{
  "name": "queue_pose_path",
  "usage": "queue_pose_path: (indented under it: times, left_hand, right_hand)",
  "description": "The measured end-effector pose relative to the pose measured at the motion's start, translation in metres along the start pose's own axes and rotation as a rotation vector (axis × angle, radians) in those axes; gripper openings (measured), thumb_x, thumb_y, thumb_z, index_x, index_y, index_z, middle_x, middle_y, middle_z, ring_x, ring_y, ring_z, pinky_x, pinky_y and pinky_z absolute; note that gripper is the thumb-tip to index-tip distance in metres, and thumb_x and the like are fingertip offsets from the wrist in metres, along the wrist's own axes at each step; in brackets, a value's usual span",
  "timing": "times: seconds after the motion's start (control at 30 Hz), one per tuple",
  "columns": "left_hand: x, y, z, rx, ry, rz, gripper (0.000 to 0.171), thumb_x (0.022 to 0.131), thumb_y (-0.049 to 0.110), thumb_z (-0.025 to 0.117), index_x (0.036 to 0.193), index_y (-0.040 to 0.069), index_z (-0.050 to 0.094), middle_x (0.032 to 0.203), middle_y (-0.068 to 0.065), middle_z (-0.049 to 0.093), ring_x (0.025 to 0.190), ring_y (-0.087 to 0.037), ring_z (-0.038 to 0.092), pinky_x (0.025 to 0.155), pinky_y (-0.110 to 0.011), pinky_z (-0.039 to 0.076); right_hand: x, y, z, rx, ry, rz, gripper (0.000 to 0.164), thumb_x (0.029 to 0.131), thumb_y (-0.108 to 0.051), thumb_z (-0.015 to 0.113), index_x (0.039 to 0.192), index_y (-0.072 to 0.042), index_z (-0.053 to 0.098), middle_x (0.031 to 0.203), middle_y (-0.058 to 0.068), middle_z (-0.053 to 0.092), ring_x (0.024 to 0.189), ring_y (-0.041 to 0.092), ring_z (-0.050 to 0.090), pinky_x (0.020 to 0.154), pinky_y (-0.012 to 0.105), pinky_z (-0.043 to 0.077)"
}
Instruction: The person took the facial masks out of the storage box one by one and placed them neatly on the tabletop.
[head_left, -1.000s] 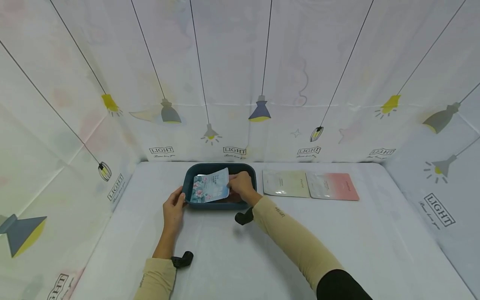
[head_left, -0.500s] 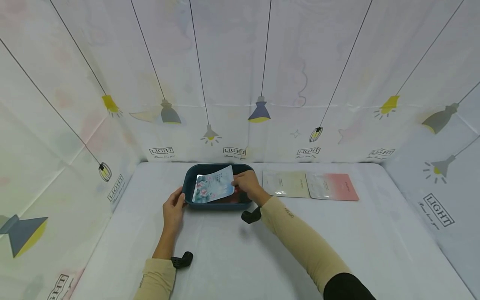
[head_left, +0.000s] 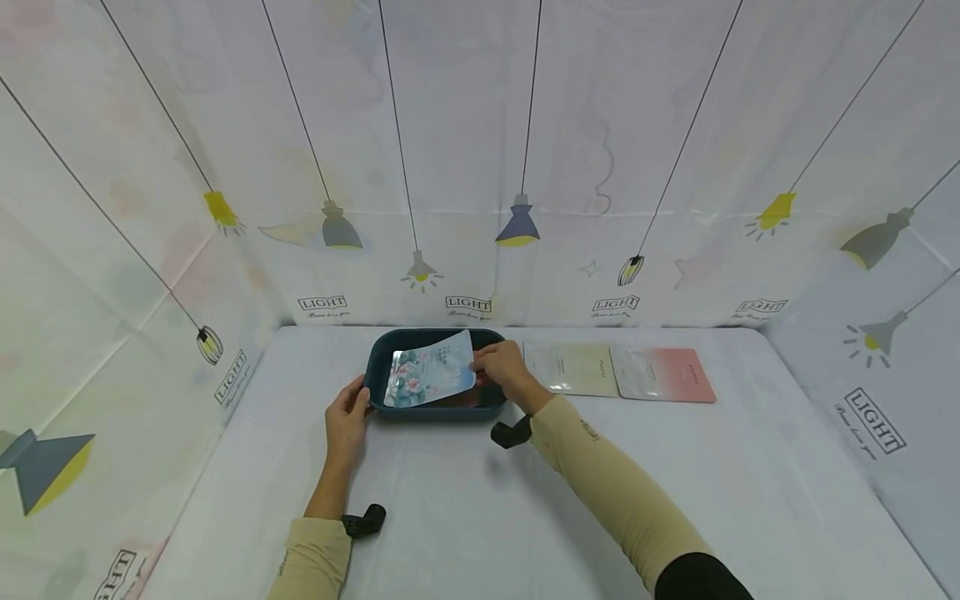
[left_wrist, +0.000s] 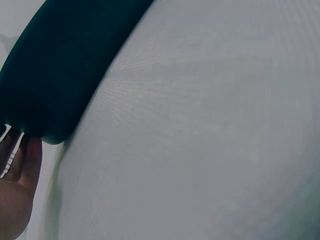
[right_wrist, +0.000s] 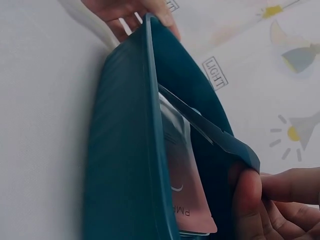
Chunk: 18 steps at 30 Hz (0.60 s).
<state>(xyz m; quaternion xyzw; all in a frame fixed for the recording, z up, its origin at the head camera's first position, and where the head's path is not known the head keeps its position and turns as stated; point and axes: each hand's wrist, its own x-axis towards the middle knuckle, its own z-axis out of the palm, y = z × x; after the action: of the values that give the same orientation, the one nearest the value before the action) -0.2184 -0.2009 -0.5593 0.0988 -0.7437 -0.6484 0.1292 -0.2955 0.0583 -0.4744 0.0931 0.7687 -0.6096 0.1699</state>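
My left hand holds the near left corner of a dark teal plastic basin, its fingertips at the wall in the left wrist view. My right hand pinches the right edge of a light blue, flower-printed sheet mask packet between thumb and fingers. That packet slants upward, its left end down in the basin and its right end raised. Beneath it, a pink and silver packet lies inside the basin, partly hidden by the blue one and the basin wall.
A pale green packet and a pink and silver packet lie flat side by side on the white-covered table, right of the basin. Behind stands a fabric backdrop printed with lamps.
My right hand has moved to the right, drawing the blue packet's edge along and up slightly. More of the packet below shows. The left hand and basin stay put.
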Motion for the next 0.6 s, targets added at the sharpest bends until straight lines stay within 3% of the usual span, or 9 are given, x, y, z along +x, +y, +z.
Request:
queue_pose_path:
  times: [0.3,0.53,0.6]
  left_hand:
    - [0.001,-0.001,0.000,-0.017,-0.012,0.006,0.040,0.103,0.024,0.049,0.138,0.005,0.052,0.138,-0.013,0.056,0.117,-0.019,0.058,0.082,-0.008,0.051]
    - [-0.014,0.035,-0.004,-0.013,-0.044,-0.039,0.040,0.103,0.013,0.047,0.139,-0.002,0.048,0.141,-0.022,0.052,0.120,-0.027,0.056,0.093,-0.026,0.054]
    - [-0.014,0.036,-0.003,-0.010,-0.038,-0.032,0.041,0.103,0.014,0.047,0.140,-0.003,0.048,0.141,-0.024,0.052,0.119,-0.025,0.057,0.092,-0.025,0.055]
  right_hand:
    - [-0.004,-0.001,-0.013,-0.015,-0.002,-0.026,0.024,0.086,0.002,0.066,0.109,0.007,0.067,0.094,0.014,0.068,0.059,0.011,0.061,0.056,0.020,0.054]
    - [-0.009,-0.006,-0.025,0.003,0.002,-0.031,0.026,0.086,0.003,0.066,0.111,0.010,0.065,0.080,0.007,0.066,0.056,0.010,0.059,0.057,0.023,0.056]
    - [-0.009,-0.007,-0.028,0.015,0.008,-0.031,0.025,0.086,0.003,0.066,0.110,0.010,0.065,0.076,0.005,0.064,0.054,0.009,0.058,0.057,0.024,0.056]
